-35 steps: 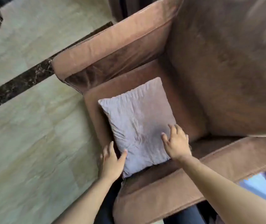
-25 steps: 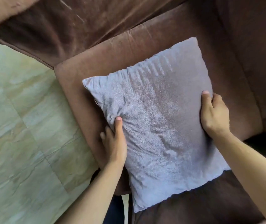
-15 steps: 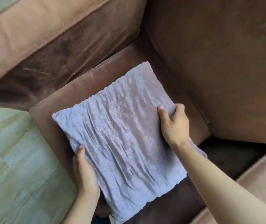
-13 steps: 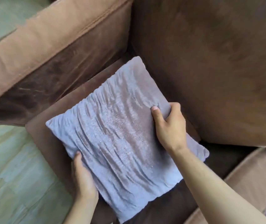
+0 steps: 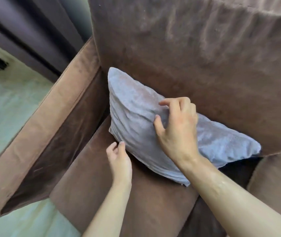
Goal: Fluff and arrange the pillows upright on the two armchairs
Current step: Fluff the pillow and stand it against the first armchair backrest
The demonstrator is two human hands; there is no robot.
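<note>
A grey-lilac pillow (image 5: pixel 133 117) stands on its lower edge on the seat of a brown armchair (image 5: pixel 119 199) and leans back against the backrest (image 5: pixel 204 65). It is tilted, with its left corner highest. My right hand (image 5: pixel 177 129) lies on the pillow's front face, and fabric is bunched between its thumb and fingers. My left hand (image 5: pixel 119 161) is low at the pillow's bottom left edge. Its fingertips touch the edge, its fingers are apart, and it holds nothing.
The lighter brown left armrest (image 5: pixel 51 120) and right armrest (image 5: pixel 276 177) flank the seat. A dark curtain (image 5: pixel 33 31) hangs behind the chair on the left. Pale tiled floor (image 5: pixel 4 100) lies to the left.
The pillow has gone from lying flat on the seat to standing against the backrest. My left hand has let go of its edge, and my right hand has shifted onto its front.
</note>
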